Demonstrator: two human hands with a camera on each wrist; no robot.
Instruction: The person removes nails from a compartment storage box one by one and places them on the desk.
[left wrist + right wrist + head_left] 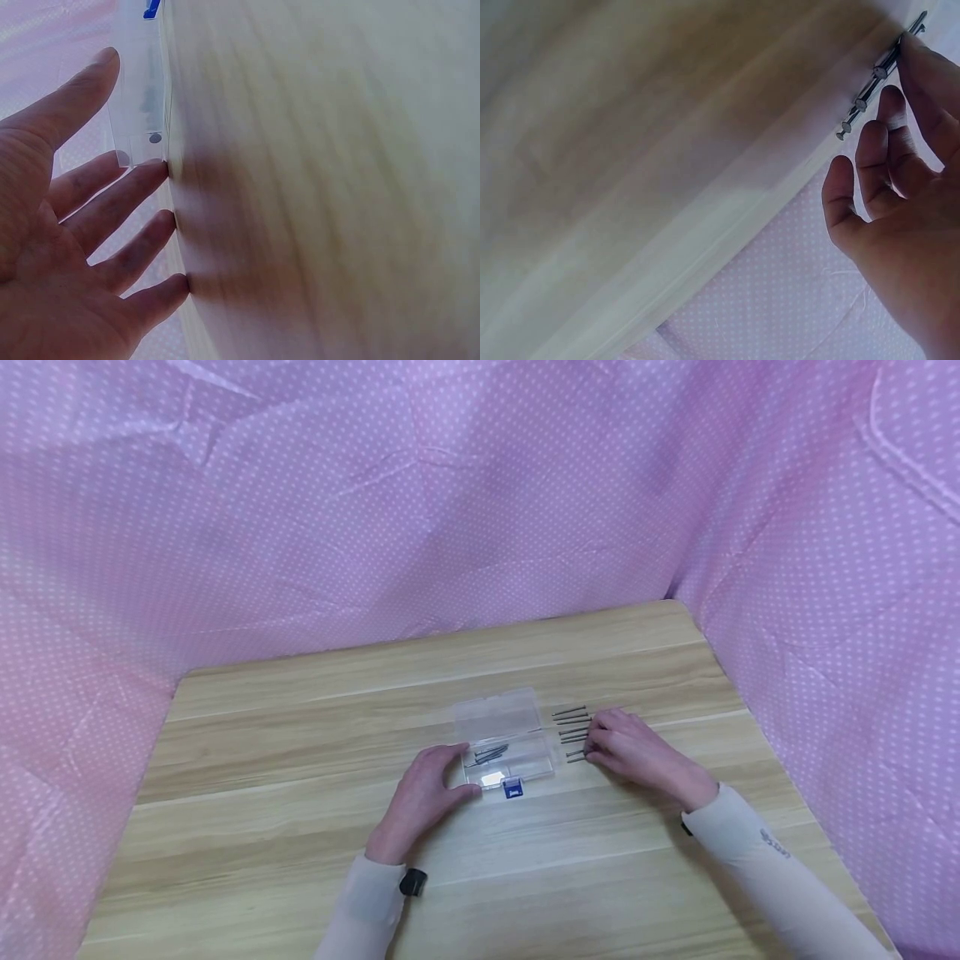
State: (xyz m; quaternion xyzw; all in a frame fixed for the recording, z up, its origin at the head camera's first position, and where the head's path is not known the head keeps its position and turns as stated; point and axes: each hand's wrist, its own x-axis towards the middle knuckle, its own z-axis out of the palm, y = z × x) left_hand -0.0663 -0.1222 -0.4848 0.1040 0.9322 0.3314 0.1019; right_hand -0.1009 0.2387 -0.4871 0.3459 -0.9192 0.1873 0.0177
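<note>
A clear plastic box (528, 762) lies with its lid (497, 714) folded back; several grey nails (491, 754) are inside its left part. My left hand (423, 789) holds the box's left end, thumb at the front corner and fingers at the back. In the left wrist view, the outer fingertips (180, 281) rest on the tabletop. Right of the box, several more nails (572, 720) lie in a row. My right hand (633, 747) is over their right ends, thumb and forefinger pinching at a nail (889, 60). Its other fingers (870, 150) are bent and hold nothing.
A blue label (513, 788) is on the box's front edge. The wood-grain table (300, 760) is bordered by pink dotted cloth (420, 510) at the back and sides. A black band (413, 882) is at the left wrist.
</note>
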